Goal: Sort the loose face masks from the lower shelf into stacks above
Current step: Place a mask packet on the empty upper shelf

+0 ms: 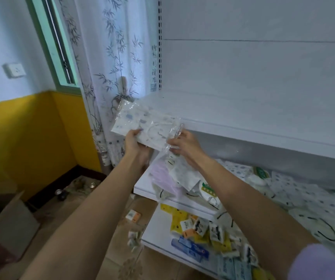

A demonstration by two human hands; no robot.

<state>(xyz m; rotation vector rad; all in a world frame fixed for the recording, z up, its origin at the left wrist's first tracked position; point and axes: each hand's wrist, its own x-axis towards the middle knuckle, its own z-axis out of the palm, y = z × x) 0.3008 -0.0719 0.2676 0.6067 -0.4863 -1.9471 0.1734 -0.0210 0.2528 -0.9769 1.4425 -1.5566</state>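
plastic-wrapped mask pack (pixel 142 124) pinched by left hand (pixel 132 140), right hand (pixel 185 144), beside upper shelf (pixel 263 128).

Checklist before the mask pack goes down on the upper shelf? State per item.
1. Left hand grips mask pack: ok.
2. Right hand pinches its wrapper edge: ok.
3. Upper shelf free near the pack: ok.
4. Pack above the shelf: not ok, mostly off its left front corner.
5. Pack level: not ok, tilted.
6. Matching stack to join: cannot tell, none in view.
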